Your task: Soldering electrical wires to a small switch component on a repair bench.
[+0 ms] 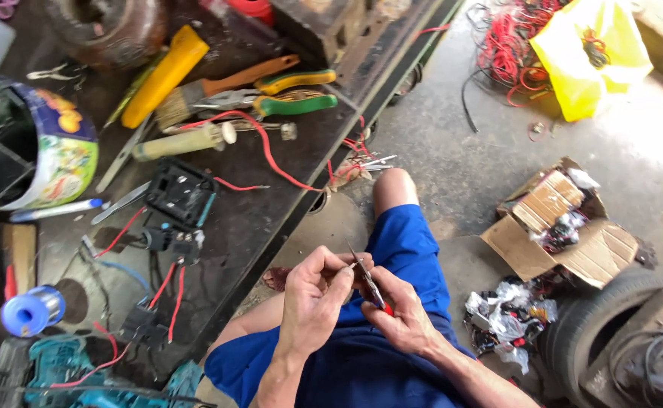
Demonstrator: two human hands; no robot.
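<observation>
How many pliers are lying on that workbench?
2. Both lie side by side at the bench's far end: yellow-handled pliers and green-handled pliers just below them, next to a brush. Others may be hidden in the clutter.

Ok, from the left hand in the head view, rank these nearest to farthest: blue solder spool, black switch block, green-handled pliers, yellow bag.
From the left hand:
1. Black switch block, up-left on the bench.
2. Green-handled pliers, bench top.
3. Blue solder spool, far left.
4. Yellow bag, top right on the floor.

Repair workshop, cluttered workbench (pixel 271 219), pliers (pixel 286 92), brush (pixel 195 91), loose red wires (pixel 509 45), concrete floor (pixel 452 151)
</observation>
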